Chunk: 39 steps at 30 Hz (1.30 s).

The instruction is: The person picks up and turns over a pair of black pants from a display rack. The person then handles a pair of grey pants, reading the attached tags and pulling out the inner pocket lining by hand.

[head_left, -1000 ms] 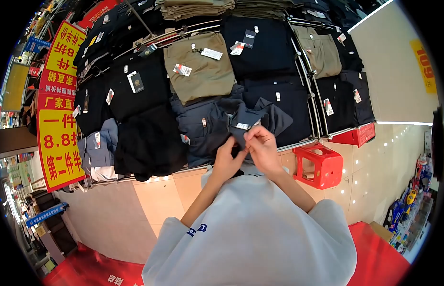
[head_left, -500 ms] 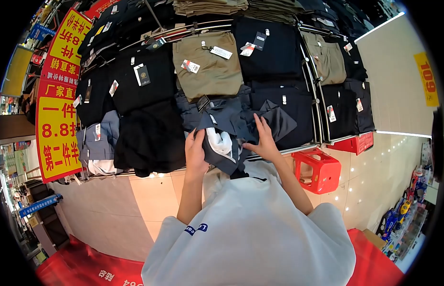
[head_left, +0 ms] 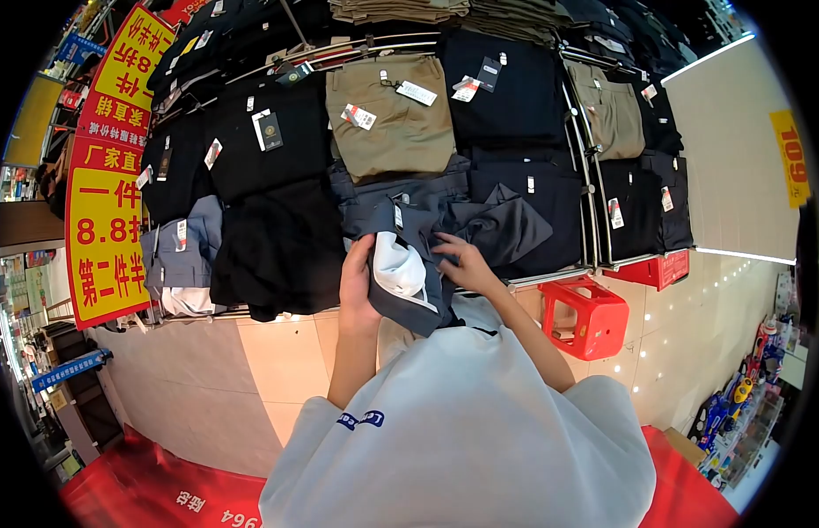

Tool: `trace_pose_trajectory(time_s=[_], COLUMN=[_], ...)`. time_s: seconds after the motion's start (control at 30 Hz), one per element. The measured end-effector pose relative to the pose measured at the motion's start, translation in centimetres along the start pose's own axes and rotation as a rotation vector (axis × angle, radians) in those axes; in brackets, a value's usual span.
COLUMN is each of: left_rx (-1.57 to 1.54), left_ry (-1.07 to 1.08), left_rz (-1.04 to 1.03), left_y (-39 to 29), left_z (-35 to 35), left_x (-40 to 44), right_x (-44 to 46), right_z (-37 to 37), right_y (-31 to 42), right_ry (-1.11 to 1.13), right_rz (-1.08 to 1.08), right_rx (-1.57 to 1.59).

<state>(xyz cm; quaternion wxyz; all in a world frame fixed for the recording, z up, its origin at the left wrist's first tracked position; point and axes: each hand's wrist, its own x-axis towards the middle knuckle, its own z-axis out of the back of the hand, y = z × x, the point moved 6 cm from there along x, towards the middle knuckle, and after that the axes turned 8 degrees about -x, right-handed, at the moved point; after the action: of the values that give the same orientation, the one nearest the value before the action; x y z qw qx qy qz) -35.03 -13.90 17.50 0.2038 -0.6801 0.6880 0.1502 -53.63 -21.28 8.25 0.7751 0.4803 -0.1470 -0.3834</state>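
Note:
Dark grey trousers (head_left: pixel 405 304) lie bunched at the front of the rack, their waist opened so the white lining (head_left: pixel 399 266) shows. My left hand (head_left: pixel 358 280) is closed on the left edge of the waistband, thumb uppermost. On the opposite side, my right hand (head_left: pixel 465 266) grips the grey cloth with bent fingers; its fingertips are partly hidden by folds. A loose grey leg (head_left: pixel 506 231) spreads to the right over folded navy trousers (head_left: pixel 555 202). Just behind, khaki trousers (head_left: pixel 392 132) with paper tags lie folded.
Black trousers (head_left: pixel 273 251) lie in a heap to the left, beside folded grey-blue trousers (head_left: pixel 182 251). A red stool (head_left: pixel 585 317) stands on the floor at the right. Metal rails (head_left: pixel 588 185) divide the rack. A yellow and red sign (head_left: pixel 109 229) stands at the left.
My right hand has drawn back off the loose leg toward the waistband, its fingers now more bent. The white lining is turned up more fully. The leg lies lower and more crumpled.

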Motion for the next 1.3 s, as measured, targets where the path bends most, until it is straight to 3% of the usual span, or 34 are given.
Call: trace_pose_trajectory(time_s=[0.1,0.13,0.23,0.4,0.53,0.7,0.97,1.0,1.1,1.2,1.3], left_rx=[-0.052,-0.047,-0.032,-0.108,0.003,0.166,0.445,0.488,0.764,1.124,1.347], left_ry=[0.001,0.022,0.148,0.122,0.072,0.167,0.098,0.053,-0.038,-0.108,-0.063], left_rz=[-0.010,-0.030,-0.017,-0.043,-0.106,-0.189,-0.253,-0.305,-0.455,-0.667,-0.996], left_y=[-0.7,-1.3,-2.9,-3.5,-3.6,-3.5,-3.6,-3.6,-4.1,-4.4,-3.8], left_z=[-0.5,-0.8,-2.2,-0.3,1.1,-0.6,-0.5,-0.5,-0.6,-1.9,-3.8], left_x=[-0.1,-0.1,-0.1,0.3,0.7,0.3,0.4,0.3,0.0,-0.6,-1.5], right_x=[0.5,0.3,-0.5,-1.1,-1.5,-2.0,-3.1,-3.5,-3.9,-3.9,-3.9], right_z=[2.2,2.8,5.8,9.2,10.5,11.9,13.5,13.6,13.8,14.2,13.7], right_y=[-0.1,-1.2,-0.6,2.8,4.7,6.2,8.9,9.1,9.0,9.5,8.3], right_ry=[-0.141,-0.038,-0.220,-0.285,-0.277,-0.294,-0.242,-0.332,-0.185,-0.191,-0.191], right_rz=[-0.024,-0.216,-0.322,-0.244,-0.155,-0.094,0.036,-0.012,0.012,-0.088,-0.091], right_rx=[0.176,0.311,0.802,1.003,1.121,1.200,1.120,1.022,0.779,0.423,0.150])
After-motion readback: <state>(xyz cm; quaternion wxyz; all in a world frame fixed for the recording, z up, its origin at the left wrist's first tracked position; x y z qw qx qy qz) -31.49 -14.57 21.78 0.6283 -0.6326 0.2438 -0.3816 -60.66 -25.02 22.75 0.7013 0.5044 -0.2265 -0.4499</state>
